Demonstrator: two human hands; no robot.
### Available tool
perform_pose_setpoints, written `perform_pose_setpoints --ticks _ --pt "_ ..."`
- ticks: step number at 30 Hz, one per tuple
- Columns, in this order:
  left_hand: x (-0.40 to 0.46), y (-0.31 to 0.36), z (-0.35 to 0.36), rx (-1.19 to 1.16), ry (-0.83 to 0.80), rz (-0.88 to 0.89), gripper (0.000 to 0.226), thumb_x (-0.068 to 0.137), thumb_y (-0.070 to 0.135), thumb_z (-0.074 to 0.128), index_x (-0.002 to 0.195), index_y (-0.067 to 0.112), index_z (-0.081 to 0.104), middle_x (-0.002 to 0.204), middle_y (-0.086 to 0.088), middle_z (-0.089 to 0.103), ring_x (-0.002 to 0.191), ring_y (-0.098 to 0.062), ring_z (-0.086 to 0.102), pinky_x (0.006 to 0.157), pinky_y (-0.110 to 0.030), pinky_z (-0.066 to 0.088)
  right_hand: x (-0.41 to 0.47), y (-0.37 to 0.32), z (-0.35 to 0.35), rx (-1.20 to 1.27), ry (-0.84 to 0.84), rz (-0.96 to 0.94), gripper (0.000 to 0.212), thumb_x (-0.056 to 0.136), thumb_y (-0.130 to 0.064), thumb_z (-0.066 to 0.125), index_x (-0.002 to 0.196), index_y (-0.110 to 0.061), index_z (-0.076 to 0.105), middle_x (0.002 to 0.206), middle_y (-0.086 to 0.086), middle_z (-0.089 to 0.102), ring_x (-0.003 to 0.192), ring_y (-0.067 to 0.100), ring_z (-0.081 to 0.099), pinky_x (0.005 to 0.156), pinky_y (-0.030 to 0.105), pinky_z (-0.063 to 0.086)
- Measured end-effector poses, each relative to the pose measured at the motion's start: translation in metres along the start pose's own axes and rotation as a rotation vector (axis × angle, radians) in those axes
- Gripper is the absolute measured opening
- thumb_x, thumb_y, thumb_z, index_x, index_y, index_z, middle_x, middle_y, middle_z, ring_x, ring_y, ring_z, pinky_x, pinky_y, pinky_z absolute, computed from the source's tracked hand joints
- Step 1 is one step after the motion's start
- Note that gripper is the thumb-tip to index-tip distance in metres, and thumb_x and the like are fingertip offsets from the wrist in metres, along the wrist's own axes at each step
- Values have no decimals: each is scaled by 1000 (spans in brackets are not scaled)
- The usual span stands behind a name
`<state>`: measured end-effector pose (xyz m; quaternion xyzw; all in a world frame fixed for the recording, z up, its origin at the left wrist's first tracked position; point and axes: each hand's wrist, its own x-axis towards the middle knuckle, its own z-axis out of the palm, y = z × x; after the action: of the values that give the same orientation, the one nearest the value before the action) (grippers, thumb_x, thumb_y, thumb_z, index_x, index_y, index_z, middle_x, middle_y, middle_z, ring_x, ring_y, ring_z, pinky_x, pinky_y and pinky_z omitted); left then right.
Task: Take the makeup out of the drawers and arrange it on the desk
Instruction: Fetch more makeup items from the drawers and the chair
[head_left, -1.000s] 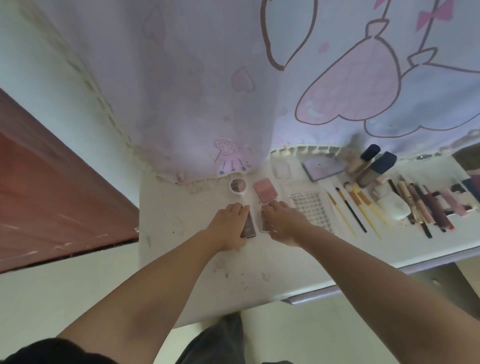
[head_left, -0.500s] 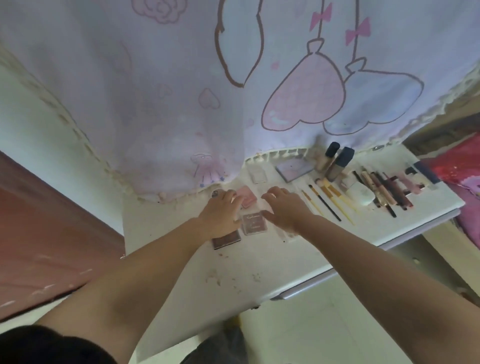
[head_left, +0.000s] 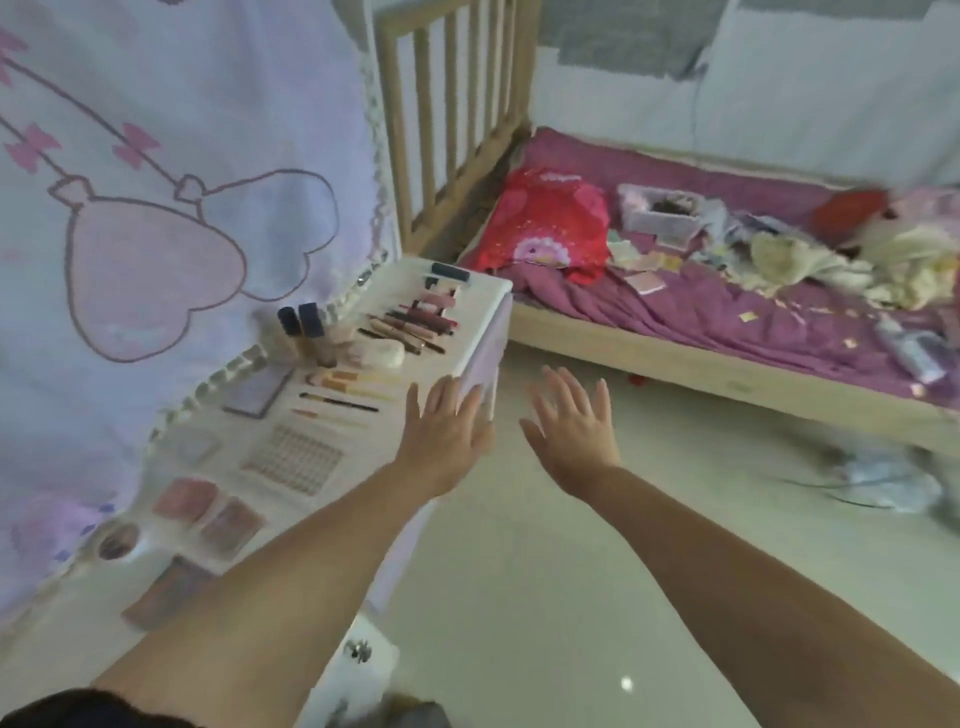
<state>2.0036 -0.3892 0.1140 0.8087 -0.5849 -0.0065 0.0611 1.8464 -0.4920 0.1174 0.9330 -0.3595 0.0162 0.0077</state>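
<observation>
Makeup lies in rows on the white desk (head_left: 470, 332) at the left. Near me are a dark palette (head_left: 166, 592), a round pot (head_left: 118, 540) and two pink compacts (head_left: 186, 498) (head_left: 231, 524). Further along come a dotted sheet (head_left: 293, 457), a purple palette (head_left: 258, 391), several brushes (head_left: 337, 402), two foundation bottles (head_left: 306, 330), a white puff (head_left: 385, 354) and several lip pencils and tubes (head_left: 415, 322). My left hand (head_left: 441, 431) is spread flat above the desk's front edge, holding nothing. My right hand (head_left: 574, 423) hovers over the floor with fingers spread, empty.
A curtain (head_left: 171, 182) with pink heart drawings hangs behind the desk. A wooden bed (head_left: 701, 374) with a purple sheet, a red cushion (head_left: 550, 218) and scattered clutter stands to the right. A pale tiled floor (head_left: 623, 571) lies between desk and bed.
Both hands have left the small palettes on the desk and lifted away, fingers spread. The view has swung right, bringing the bed and floor into sight.
</observation>
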Motion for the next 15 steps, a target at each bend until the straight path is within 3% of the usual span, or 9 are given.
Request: perform_pose_setpoints --ticks 5,15 --pt "-11 145 36 19 -140 205 59 98 49 22 147 16 19 151 -6 19 141 -23 13 112 -53 10 -131 107 19 18 -84 226 66 92 -54 0 150 -27 17 159 2 12 147 21 4 113 54 -10" --pt "-72 433 95 69 -326 707 62 97 51 13 150 20 5 157 -3 6 144 -19 -3 112 -54 -9 -417 258 48 55 -175 788 59 98 -51 14 151 -29 1 160 0 -6 146 21 -11 111 55 -16"
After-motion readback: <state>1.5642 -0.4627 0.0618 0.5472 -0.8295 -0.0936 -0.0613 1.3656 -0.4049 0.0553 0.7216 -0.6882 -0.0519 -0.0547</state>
